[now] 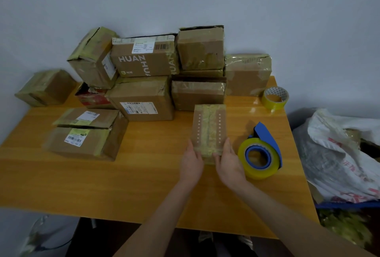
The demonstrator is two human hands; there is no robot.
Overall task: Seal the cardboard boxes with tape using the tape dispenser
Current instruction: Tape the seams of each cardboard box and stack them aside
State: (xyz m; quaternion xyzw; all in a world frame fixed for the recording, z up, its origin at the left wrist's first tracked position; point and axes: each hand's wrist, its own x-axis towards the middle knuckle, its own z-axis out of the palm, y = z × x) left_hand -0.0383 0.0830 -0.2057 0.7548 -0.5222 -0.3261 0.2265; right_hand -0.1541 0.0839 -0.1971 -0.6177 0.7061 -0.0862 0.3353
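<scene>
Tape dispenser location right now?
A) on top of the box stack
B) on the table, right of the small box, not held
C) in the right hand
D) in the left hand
B: the tape dispenser lies on the table right of the small box, and the left hand and right hand both hold that box's near end.

**One head view, tilted down**

I watch through one wide-angle camera on the person's head. It faces forward and down from the near edge of the table (144, 184) toward the wall (287, 20). The left hand (191, 162) and right hand (229, 162), holding the small box (208, 129), sit close below.
</scene>
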